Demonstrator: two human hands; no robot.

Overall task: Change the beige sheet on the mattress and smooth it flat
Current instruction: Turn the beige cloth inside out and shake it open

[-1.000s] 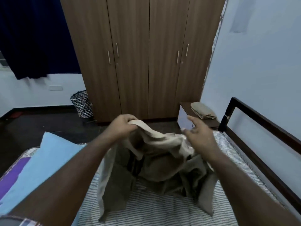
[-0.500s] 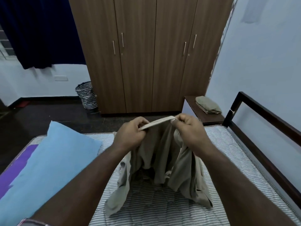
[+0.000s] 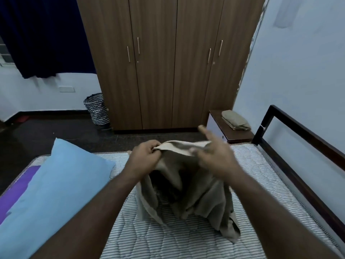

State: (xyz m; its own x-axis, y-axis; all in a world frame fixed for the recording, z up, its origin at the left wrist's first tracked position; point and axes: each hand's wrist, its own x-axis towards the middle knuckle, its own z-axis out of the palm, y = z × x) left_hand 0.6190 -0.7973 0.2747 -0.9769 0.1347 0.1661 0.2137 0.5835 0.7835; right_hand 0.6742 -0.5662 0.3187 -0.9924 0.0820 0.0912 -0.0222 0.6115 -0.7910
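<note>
A crumpled beige sheet (image 3: 188, 186) hangs in a bunch over the middle of the bare striped mattress (image 3: 168, 240), its lower folds resting on it. My left hand (image 3: 145, 157) grips the sheet's top hem at the left. My right hand (image 3: 216, 157), blurred, is at the hem's right end. Its fingers are spread and mostly straight, and the hem runs between thumb and index finger. A second beige cloth (image 3: 235, 120), folded, lies on the side table (image 3: 239, 137).
A light blue pillow (image 3: 56, 193) lies on the mattress's left side over a purple cloth (image 3: 16, 187). A dark bed frame rail (image 3: 298, 131) runs along the right wall. A wooden wardrobe (image 3: 168, 62) and a zigzag basket (image 3: 97, 109) stand beyond the bed.
The right hand's pinch on the hem has loosened into spread fingers and shifted right. The hem between the hands is now stretched wider. The left hand keeps its grip.
</note>
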